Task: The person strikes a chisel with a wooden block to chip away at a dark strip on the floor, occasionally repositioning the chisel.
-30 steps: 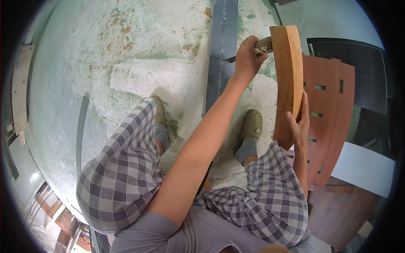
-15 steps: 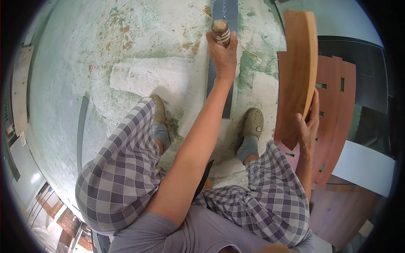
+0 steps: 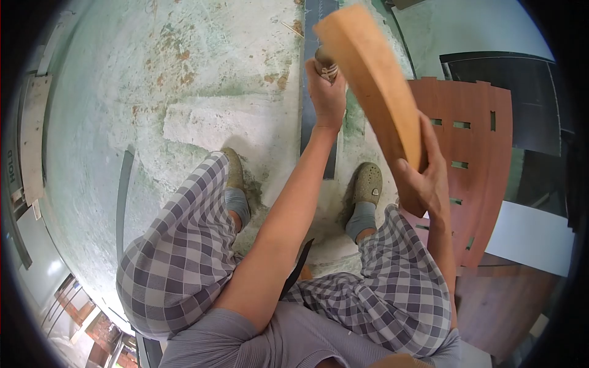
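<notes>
My left hand (image 3: 328,101) is closed around a round wooden handle (image 3: 329,72) wrapped with pale bands. It stands end-up over a long dark grey strip (image 3: 308,122) on the floor; whatever lies below the grip is hidden by the hand. In my right hand (image 3: 428,178) is a thick, slightly curved wooden block (image 3: 377,86), gripped by its near end. The block leans up and to the left, its blurred far end overlapping the top of the handle in this view.
Green-white worn floor (image 3: 215,116) spreads around my two clogs (image 3: 368,184). To the right lie a reddish-brown slotted panel (image 3: 478,141), a white sheet (image 3: 534,236) and a dark panel (image 3: 521,104). A thin grey strip (image 3: 124,196) lies left of my knee, with boards (image 3: 35,135) farther left.
The wooden block has swung from nearly upright at the right to leaning left, over the handle. My right hand has moved left with it; my left hand keeps its grip, slightly lower in view.
</notes>
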`<state>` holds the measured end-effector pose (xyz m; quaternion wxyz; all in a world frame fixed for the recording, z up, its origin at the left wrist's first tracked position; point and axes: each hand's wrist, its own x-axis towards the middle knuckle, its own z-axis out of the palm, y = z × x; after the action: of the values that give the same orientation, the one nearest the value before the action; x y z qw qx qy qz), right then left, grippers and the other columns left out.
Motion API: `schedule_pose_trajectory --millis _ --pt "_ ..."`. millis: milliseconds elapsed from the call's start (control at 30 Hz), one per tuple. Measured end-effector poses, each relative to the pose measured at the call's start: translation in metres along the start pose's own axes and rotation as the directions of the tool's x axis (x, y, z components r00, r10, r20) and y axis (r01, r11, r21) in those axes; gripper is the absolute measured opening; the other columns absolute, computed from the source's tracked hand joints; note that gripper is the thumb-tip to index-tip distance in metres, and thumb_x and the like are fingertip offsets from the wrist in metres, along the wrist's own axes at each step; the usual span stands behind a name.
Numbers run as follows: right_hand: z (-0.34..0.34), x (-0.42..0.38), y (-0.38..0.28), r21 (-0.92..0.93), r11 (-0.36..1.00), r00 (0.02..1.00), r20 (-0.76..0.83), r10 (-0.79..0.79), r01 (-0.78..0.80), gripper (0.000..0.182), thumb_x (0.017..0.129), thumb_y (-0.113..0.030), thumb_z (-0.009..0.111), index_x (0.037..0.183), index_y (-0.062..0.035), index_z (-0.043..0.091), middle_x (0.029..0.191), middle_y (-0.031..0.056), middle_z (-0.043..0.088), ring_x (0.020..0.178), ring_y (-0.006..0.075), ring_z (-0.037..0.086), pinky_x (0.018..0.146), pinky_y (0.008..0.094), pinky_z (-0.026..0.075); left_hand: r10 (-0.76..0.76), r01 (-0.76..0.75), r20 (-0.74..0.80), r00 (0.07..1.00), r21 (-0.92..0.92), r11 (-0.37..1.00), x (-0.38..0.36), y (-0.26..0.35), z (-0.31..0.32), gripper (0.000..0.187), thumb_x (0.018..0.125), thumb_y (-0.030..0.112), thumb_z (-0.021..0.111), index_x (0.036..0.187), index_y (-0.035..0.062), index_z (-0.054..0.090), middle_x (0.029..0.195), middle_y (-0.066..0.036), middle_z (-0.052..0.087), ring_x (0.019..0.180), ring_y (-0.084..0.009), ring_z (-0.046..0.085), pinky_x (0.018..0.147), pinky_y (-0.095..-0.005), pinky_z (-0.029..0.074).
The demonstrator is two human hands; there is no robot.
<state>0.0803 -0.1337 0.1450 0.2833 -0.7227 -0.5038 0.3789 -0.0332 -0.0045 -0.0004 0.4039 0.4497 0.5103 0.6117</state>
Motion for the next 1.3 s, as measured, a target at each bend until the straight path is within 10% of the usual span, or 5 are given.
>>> schedule_pose_trajectory --millis 200,600,833,933,1300 --pt "0.002 0.000 -0.005 0.205 0.964 0.982 -0.119 -0.148 0.170 0.082 0.064 -0.036 0.065 0.133 -0.0058 0.033 0.124 0.0184 0.046 0.112 0.0272 0.049 0.093 0.0356 0.038 -0.154 0.155 0.019 0.988 -0.006 0.988 0.000 0.007 -0.001 0.027 0.080 0.010 0.059 0.098 0.0035 0.041 0.087 -0.013 0.053 0.081 -0.0220 0.054 0.075 -0.0343 0.043" --pt "0.005 -0.007 -0.008 0.122 0.976 0.983 -0.050 -0.174 0.179 0.080 0.065 -0.028 0.064 0.134 -0.0049 0.032 0.124 0.0199 0.048 0.112 0.0275 0.051 0.092 0.0352 0.040 0.055 -0.054 -0.018 0.998 0.055 0.997 -0.005 0.009 -0.006 0.026 0.079 0.007 0.059 0.097 0.0017 0.041 0.092 -0.012 0.053 0.082 -0.0233 0.053 0.074 -0.0334 0.041" --pt "0.014 -0.003 -0.002 -0.143 0.990 0.990 0.142 0.013 0.008 0.076 0.066 -0.024 0.065 0.135 -0.0157 0.032 0.121 0.0195 0.050 0.110 0.0346 0.050 0.092 0.0393 0.040 -0.186 0.299 0.248 0.951 -0.578 0.759 -0.030 -0.047 -0.010 0.027 0.085 0.025 0.054 0.100 0.0044 0.047 0.094 -0.005 0.053 0.081 -0.0139 0.053 0.068 -0.0312 0.045" --pt "0.013 -0.004 0.000 -0.159 0.987 0.990 0.132 0.043 -0.021 0.076 0.067 -0.023 0.065 0.134 -0.0151 0.032 0.121 0.0190 0.051 0.109 0.0347 0.051 0.092 0.0392 0.041 -0.104 0.168 0.242 0.965 -0.262 0.950 -0.033 -0.059 -0.018 0.026 0.083 0.025 0.058 0.097 0.0047 0.049 0.092 -0.006 0.053 0.082 -0.0164 0.053 0.069 -0.0333 0.044" --pt "0.014 -0.015 0.013 -0.110 0.993 0.996 0.079 0.038 -0.029 0.076 0.066 -0.023 0.065 0.133 -0.0117 0.033 0.121 0.0189 0.051 0.110 0.0329 0.051 0.092 0.0381 0.041 -0.104 0.147 0.144 0.984 -0.325 0.934 -0.038 -0.054 -0.001 0.026 0.083 0.021 0.056 0.099 0.0030 0.048 0.094 -0.010 0.049 0.087 -0.0230 0.049 0.074 -0.0361 0.040"
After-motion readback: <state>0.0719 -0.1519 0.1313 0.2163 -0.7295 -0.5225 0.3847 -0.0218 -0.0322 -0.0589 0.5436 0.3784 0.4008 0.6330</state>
